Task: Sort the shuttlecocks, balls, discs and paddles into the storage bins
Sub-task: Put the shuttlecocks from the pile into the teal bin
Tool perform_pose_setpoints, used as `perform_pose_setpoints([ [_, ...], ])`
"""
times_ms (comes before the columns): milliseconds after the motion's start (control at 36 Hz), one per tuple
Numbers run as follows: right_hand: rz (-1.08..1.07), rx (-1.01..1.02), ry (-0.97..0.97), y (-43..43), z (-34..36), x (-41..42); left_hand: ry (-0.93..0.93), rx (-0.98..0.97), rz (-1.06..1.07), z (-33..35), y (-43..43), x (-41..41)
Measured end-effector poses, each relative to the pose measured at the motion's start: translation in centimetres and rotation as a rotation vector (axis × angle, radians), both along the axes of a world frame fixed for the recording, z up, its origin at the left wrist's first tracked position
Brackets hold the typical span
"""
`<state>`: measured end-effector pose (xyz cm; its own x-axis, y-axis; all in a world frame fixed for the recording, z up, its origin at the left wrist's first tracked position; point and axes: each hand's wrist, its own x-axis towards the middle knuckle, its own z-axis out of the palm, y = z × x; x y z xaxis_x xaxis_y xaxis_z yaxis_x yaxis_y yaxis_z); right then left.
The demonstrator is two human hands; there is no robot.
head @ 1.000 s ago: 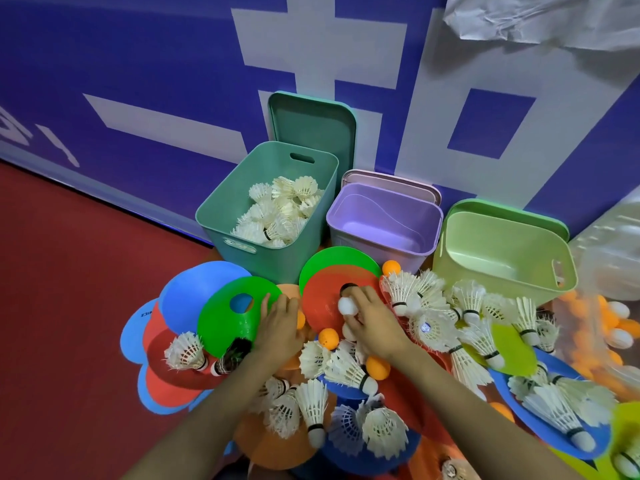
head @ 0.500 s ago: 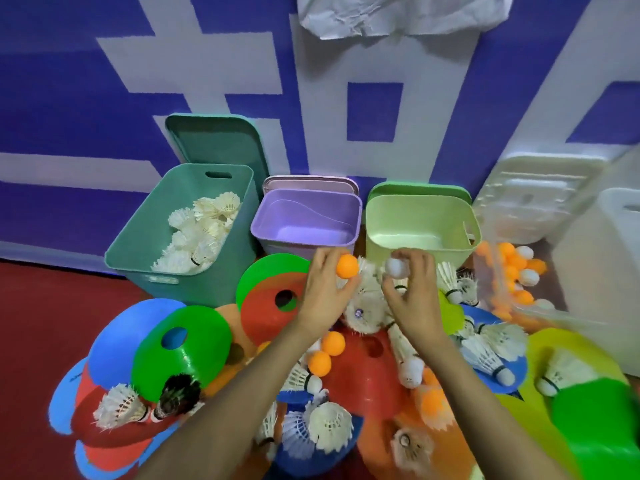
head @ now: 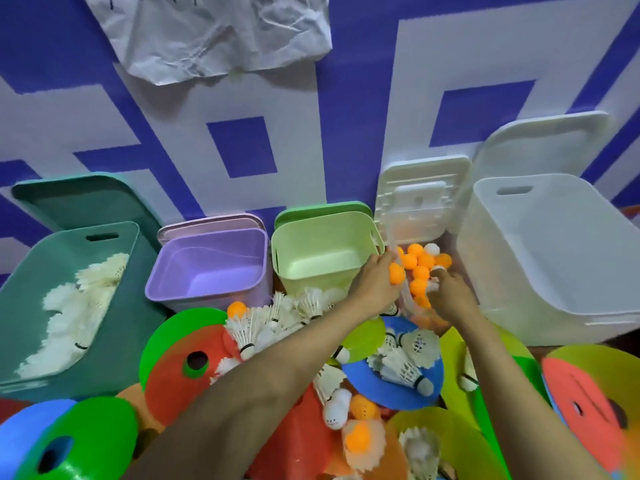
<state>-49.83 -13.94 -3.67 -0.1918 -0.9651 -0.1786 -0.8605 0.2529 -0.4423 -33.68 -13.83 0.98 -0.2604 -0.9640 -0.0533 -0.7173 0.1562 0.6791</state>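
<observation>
My left hand (head: 372, 282) grips an orange ball (head: 397, 274) at the near-left edge of the clear bin (head: 407, 304), which holds several orange and white balls (head: 420, 261). Just right of it, over the same bin, my right hand (head: 450, 297) pinches a white ball (head: 437, 269) at its fingertips. Below my arms, loose shuttlecocks (head: 277, 317) lie over flat coloured discs, among them a red and green one (head: 180, 362) and a blue one (head: 391, 389). More balls sit in the pile: orange (head: 236, 309), white (head: 335, 410).
Along the wall stand a teal bin (head: 20, 271) with shuttlecocks, a bare purple bin (head: 207, 271), a bare light green bin (head: 318, 261) and a large white bin (head: 554, 258). Lids lean behind them. A crumpled paper (head: 214, 32) hangs on the wall.
Both hands lifted their balls from the pile and carried them right, from in front of the purple and green bins to the clear ball bin. The view swung right with them.
</observation>
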Motion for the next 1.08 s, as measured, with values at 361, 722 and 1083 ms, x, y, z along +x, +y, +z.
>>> perform_pose_setpoints([
  [361,-0.031,-0.139,0.062,1.0,-0.3,-0.1,-0.245,-0.110,0.018,-2.6,-4.1,-5.7],
  [722,0.413,-0.264,-0.166,3.2,4.0,9.1,-0.037,-0.187,0.283,-2.3,3.1,8.5],
  [1083,0.968,-0.055,-0.078,2.3,3.4,26.7,0.006,-0.131,0.730,-3.8,10.4,24.9],
])
